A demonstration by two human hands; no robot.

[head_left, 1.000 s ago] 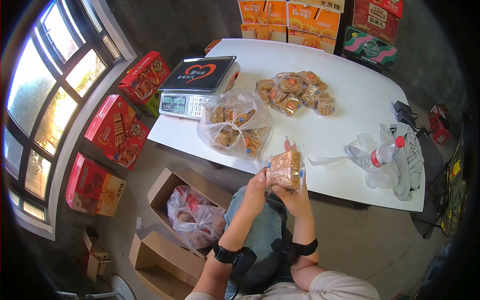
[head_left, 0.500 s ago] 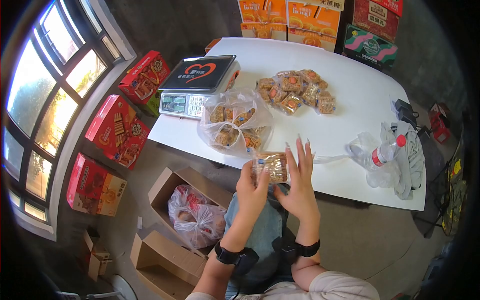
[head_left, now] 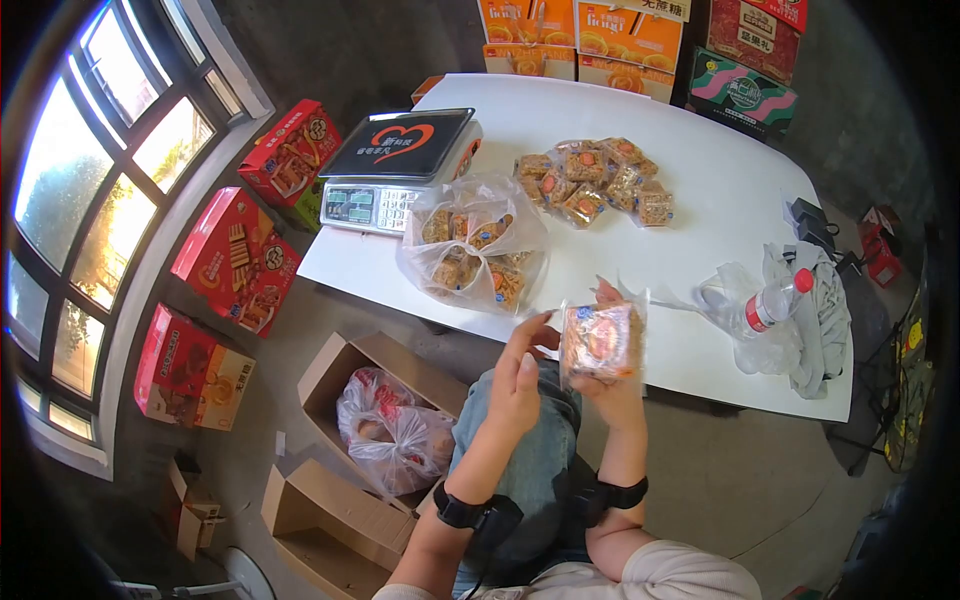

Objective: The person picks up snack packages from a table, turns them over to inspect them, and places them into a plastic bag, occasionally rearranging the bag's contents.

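Note:
A clear-wrapped snack pack, golden brown with an orange round label, is held up over the table's front edge. My right hand grips it from below and behind, with most of its fingers hidden by the pack. Just left of it is my left hand, thumb and fingers apart, holding nothing; its fingertips come close to the wrapper. Beyond my left hand, a knotted clear plastic bag full of similar packs stands on the white table. A loose pile of snack packs lies farther back.
A digital scale stands at the table's left end. At right lie a plastic bottle and crumpled plastic bags. On the floor are an open carton holding a filled bag, and red gift boxes along the window.
The snack pack has moved right and turned, so its labelled face now shows. My left hand has let go of it, while my right hand has closed behind it.

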